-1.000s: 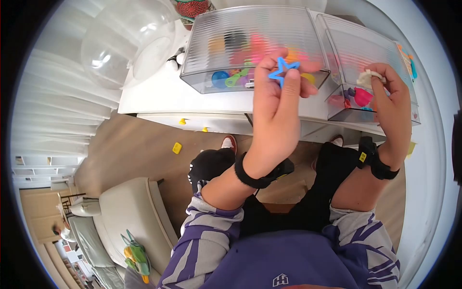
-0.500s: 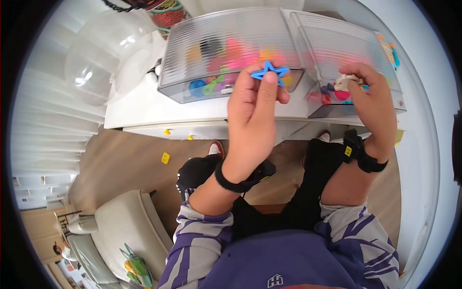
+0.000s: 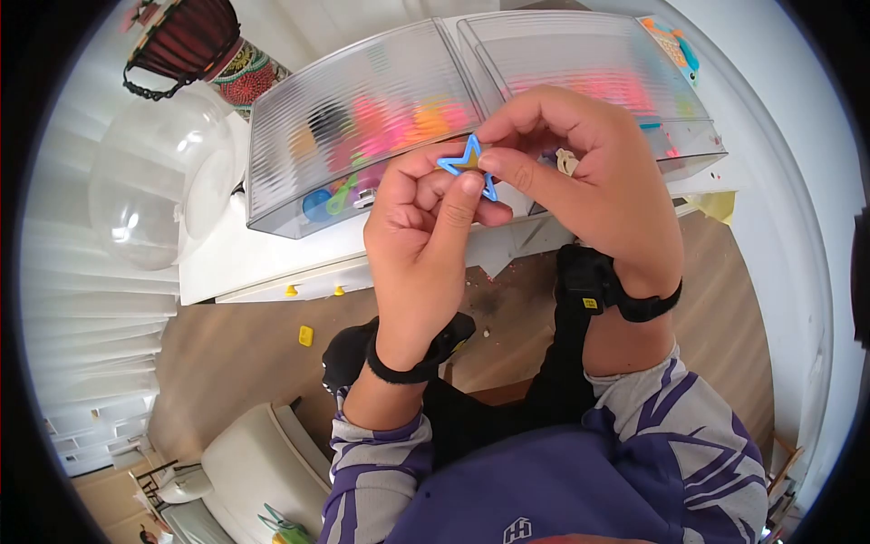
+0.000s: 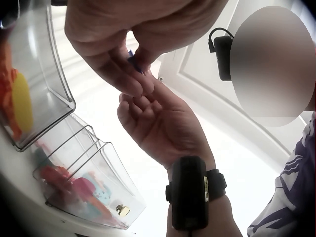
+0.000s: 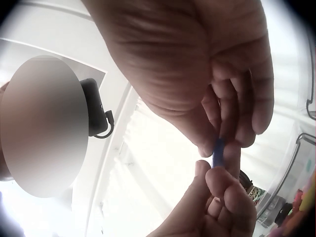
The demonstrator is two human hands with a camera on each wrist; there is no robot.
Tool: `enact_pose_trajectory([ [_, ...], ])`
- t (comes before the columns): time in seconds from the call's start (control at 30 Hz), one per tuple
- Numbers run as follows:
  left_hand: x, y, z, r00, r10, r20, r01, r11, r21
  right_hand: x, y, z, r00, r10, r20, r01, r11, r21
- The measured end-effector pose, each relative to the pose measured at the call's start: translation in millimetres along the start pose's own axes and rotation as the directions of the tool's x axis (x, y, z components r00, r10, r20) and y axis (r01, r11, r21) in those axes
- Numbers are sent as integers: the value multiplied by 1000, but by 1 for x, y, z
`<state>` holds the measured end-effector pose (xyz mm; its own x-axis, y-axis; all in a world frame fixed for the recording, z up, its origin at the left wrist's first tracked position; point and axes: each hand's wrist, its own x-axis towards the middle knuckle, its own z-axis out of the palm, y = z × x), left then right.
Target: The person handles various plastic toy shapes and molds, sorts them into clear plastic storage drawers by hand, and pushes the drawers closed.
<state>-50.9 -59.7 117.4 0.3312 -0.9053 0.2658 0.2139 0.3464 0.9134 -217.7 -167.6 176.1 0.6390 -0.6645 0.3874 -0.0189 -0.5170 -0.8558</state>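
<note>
A hollow blue star, thin-walled and open in the middle, is held up in front of the clear boxes. My left hand pinches its lower part between thumb and fingers. From the right, my right hand pinches the star's other side with thumb and index finger. Both wrist views show the star edge-on as a dark blue strip, mostly covered by fingertips. Past the right hand's thumb, a cream-coloured piece shows in the head view.
Two clear ribbed boxes, the left box and the right box, hold colourful toys on a white cabinet. A clear dome and a drum stand at the left. A yellow piece lies on the floor.
My right hand has moved left from beside the cream-coloured piece and taken hold of the blue star. My left hand keeps its pinch. The head view has turned, shifting the boxes left.
</note>
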Motion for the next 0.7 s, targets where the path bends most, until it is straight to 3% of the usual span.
enact_pose_trajectory([
  [0.1, -1, 1, 1, 999, -16, -39, 17, 1000, 20, -1, 1, -2, 999, 42, -8, -42, 999, 4],
  [0.27, 1, 1, -2, 994, -6, -111, 10, 999, 35, -3, 8, -1, 989, -145, 13, 145, 989, 24],
  [0.37, 0, 2, -5, 996, -43, -72, 41, 999, -25, -2, 9, -1, 994, -108, -18, 108, 994, 0],
  [0.57, -2, 0, -3, 997, -44, -63, 45, 999, 18, -1, 9, -11, 985, -171, 31, 173, 981, -84],
  [0.7, -2, 2, -2, 998, -57, -30, 58, 998, 27, -5, 7, -15, 992, -128, -8, 127, 990, -55],
])
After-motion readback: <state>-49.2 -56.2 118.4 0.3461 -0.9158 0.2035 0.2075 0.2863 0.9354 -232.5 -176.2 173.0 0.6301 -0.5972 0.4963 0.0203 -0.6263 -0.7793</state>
